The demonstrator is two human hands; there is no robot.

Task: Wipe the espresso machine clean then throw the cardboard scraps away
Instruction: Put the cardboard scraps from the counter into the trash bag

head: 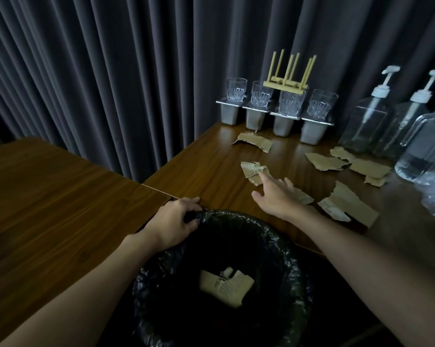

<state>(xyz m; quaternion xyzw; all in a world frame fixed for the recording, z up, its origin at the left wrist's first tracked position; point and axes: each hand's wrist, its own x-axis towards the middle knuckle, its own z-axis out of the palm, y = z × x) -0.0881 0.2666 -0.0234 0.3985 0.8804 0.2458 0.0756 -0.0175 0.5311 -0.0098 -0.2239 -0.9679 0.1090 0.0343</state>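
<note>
Reaching out over the table [211, 156], the right hand [276, 196] is spread flat, fingers apart, with its index fingertip touching a torn cardboard scrap [252, 171]. The left hand [176, 221] is curled round the rim of the black-lined bin [269, 234], gripping it right at the table edge. One piece of cardboard [226, 286] lies down inside the bin. More scraps [349, 206] are scattered across the wood to the right, near the pump bottles [364, 121]. Glasses [236, 90] are lined up on metal tubs [255, 118] at the back.
</note>
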